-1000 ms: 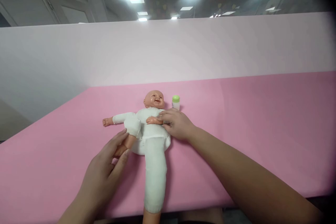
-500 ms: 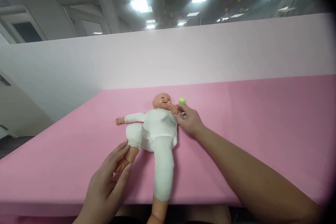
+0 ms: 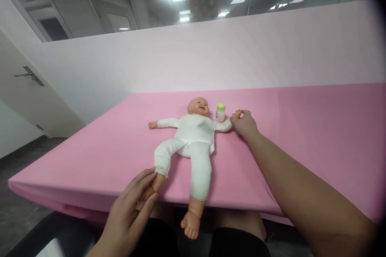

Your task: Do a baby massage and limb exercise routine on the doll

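Observation:
A baby doll (image 3: 196,130) with a cloth body in white lies on its back on the pink-covered table (image 3: 99,144), head toward the wall. My left hand (image 3: 132,204) is closed around the doll's foot and ankle at the left of the view, its leg slightly bent. The other leg stretches toward me, its foot past the table's front edge. With my right hand (image 3: 245,124) I grip the doll's hand, its arm held out to the right. Just behind that arm stands a small bottle (image 3: 220,113) with a green cap, close to the doll's head.
A white wall (image 3: 205,56) with a glass or mirrored strip above it borders the table's far side. At left is a door (image 3: 36,88) with a metal handle. A dark seat (image 3: 60,233) shows at the lower left, and my knees are below the table edge.
The doll's arm in my right hand has moved from beside its mouth outward to the right, uncovering the bottle. The bent leg in my left hand has straightened somewhat. The view has tilted down.

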Demonstrator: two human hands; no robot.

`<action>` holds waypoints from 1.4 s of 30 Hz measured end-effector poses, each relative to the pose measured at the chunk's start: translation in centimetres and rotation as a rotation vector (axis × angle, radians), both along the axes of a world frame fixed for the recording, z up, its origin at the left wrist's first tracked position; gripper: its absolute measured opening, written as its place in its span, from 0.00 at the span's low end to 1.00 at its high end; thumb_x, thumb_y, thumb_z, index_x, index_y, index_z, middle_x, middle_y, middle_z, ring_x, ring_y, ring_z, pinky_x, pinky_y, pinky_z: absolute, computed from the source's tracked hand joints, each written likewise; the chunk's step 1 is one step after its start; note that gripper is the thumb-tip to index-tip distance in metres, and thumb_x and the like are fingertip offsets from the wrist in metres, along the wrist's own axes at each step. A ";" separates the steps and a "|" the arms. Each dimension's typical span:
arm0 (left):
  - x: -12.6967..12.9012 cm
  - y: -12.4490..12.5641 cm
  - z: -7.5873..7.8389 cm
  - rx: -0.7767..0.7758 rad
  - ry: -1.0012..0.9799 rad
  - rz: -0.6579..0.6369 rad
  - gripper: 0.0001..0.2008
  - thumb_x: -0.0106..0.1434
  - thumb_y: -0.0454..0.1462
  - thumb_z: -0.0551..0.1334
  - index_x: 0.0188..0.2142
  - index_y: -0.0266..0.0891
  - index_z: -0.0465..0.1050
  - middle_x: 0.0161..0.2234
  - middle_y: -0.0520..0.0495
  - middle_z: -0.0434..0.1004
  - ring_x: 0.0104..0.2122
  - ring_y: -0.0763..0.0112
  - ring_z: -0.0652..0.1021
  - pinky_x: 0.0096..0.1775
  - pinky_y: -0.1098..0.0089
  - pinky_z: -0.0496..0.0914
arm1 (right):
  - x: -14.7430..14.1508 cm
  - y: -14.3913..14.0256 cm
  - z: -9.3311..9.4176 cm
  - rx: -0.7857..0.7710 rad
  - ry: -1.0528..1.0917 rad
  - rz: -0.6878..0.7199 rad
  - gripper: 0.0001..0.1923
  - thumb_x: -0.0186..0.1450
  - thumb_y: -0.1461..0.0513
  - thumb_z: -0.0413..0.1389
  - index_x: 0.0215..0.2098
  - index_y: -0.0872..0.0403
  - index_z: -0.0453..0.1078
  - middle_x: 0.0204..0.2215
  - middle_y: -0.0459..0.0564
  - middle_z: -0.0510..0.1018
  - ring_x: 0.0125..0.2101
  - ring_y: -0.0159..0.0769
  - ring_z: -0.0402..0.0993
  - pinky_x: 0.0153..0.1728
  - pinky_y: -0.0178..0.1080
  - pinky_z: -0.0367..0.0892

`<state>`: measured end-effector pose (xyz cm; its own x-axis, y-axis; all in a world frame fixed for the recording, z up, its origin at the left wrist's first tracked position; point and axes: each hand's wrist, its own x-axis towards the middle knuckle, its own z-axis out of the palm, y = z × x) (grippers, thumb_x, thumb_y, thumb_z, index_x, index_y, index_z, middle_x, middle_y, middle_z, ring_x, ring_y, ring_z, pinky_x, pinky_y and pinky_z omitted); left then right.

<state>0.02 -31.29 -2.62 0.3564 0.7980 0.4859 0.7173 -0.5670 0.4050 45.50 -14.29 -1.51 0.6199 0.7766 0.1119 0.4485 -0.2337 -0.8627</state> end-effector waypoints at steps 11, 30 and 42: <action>0.4 -0.1 0.8 -0.011 -0.033 -0.013 0.24 0.71 0.37 0.62 0.65 0.50 0.70 0.66 0.43 0.70 0.63 0.53 0.75 0.61 0.58 0.74 | -0.4 0.1 0.2 0.042 -0.134 0.032 0.30 0.67 0.55 0.59 0.65 0.53 0.63 0.51 0.59 0.82 0.49 0.51 0.79 0.52 0.48 0.72; 9.2 10.4 5.3 0.072 0.104 -0.002 0.22 0.74 0.44 0.58 0.64 0.43 0.69 0.63 0.41 0.74 0.58 0.55 0.78 0.51 0.61 0.77 | -6.9 -0.9 0.9 0.491 -0.667 0.771 0.16 0.68 0.70 0.60 0.50 0.48 0.79 0.46 0.47 0.84 0.51 0.46 0.75 0.54 0.48 0.69; 9.4 11.7 3.5 0.027 -0.064 -0.054 0.22 0.71 0.43 0.61 0.63 0.45 0.69 0.63 0.41 0.73 0.57 0.55 0.78 0.46 0.64 0.78 | -6.6 -0.9 1.3 0.421 -0.562 0.737 0.09 0.68 0.65 0.63 0.46 0.48 0.78 0.43 0.48 0.83 0.47 0.45 0.76 0.50 0.47 0.68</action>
